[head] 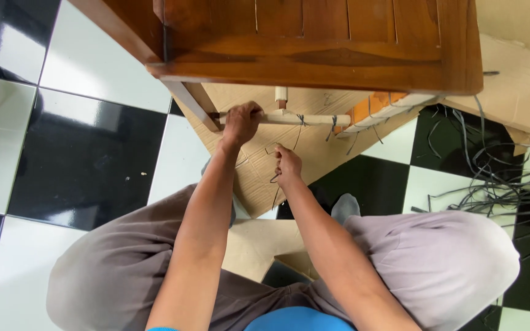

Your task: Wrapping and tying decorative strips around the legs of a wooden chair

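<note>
head view: we look straight down at a person seated on a black and white tiled floor (93, 153), knees in grey trousers spread wide. above us is a brown wooden chair (314, 43), seen from over its slatted seat. below the seat edge runs a pale wooden rung (289, 118), horizontal, with thin dark cord (302, 119) knotted round it at a few spots and loose ends hanging down. the left hand (240, 122) is clenched round the left end of the rung, just beside the chair leg (194, 101). the right hand (288, 165) sits lower, near the rung but not touching it, fingers pinched on a thin dark strand (275, 178) that runs up toward the rung. flat cardboard (265, 178) lies under the chair and hands. to the right, well apart from the hands, a tangle of grey strips (504, 184) is spread over the floor, with more cardboard (522, 79) beyond it.

handling, our judgement: the strand looks light, soft and limp, easy to slip from the fingers, so a tight pinch close to the rung suits it. the rung looks stiff and solid, fine for a full-hand grip. the chair looks heavy and steady. we cannot tell how tight the knots are.
</note>
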